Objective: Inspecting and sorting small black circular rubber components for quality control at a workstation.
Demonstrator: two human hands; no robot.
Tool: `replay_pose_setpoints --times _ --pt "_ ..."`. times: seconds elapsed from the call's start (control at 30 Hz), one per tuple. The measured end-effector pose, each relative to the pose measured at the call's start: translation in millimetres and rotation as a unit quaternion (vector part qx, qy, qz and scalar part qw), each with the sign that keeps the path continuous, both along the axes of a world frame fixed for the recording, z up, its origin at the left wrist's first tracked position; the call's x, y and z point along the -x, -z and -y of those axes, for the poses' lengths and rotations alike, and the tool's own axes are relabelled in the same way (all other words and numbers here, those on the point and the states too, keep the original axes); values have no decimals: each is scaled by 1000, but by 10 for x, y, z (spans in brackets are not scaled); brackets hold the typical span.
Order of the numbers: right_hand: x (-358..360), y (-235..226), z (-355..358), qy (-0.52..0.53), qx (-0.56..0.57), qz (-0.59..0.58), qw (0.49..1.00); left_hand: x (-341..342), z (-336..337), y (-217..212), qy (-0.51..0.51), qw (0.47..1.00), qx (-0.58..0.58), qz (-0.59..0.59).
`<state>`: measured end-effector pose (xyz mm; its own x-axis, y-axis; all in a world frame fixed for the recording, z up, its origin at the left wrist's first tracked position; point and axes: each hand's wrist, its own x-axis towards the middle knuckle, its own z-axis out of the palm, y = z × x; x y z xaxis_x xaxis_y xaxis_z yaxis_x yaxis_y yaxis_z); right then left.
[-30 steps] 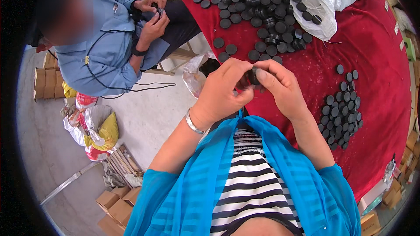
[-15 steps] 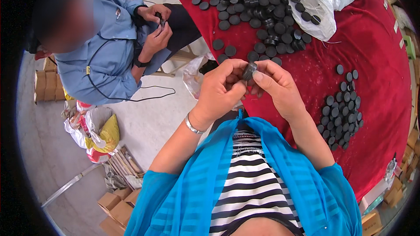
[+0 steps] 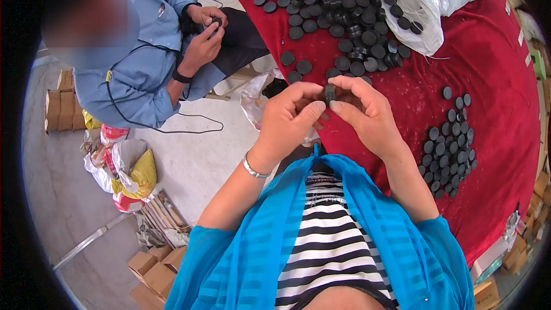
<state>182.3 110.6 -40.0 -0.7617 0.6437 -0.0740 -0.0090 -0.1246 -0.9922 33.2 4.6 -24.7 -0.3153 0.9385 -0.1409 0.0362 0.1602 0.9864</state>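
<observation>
Between my two hands, just over the near edge of the red-covered table [image 3: 493,74], a small round black cap-like piece [image 3: 330,94] is held on its edge. My left hand [image 3: 293,112] pinches one side of it with thumb and forefinger. From the other side my right hand [image 3: 367,115] grips it with its fingertips. Beyond my hands spreads a big heap of similar black round pieces [image 3: 350,14]. To the right of my right arm lies a smaller group of the same pieces [image 3: 447,152].
A white plastic bag [image 3: 410,8] lies at the table's far side, with a few pieces on it. At left a person in a blue shirt [image 3: 132,74] sits handling a small dark piece. Filled bags [image 3: 135,169] and cardboard boxes [image 3: 158,275] stand on the floor.
The black piece in my hands has turned from tilted to nearly upright, edge toward me. My right fingers have shifted on it. The other person's hands and head have moved slightly.
</observation>
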Motion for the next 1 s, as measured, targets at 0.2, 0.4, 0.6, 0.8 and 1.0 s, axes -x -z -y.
replay_pose_setpoints --times 0.2,0.4,0.6,0.8,1.0 --pt "-19 -94 61 -41 -145 17 988 67 60 -76 -10 984 61 166" --pt "-2 -100 141 -58 -112 -2 992 65 183 -73 -27 969 56 240" --pt "15 -8 232 -44 5 -23 999 0 236 -23 -38 985 40 162" --pt "1 -26 267 -29 -25 -34 999 17 248 9 -31 988 48 141" --pt "-81 266 230 8 -263 55 963 55 163 31 -89 962 55 253"
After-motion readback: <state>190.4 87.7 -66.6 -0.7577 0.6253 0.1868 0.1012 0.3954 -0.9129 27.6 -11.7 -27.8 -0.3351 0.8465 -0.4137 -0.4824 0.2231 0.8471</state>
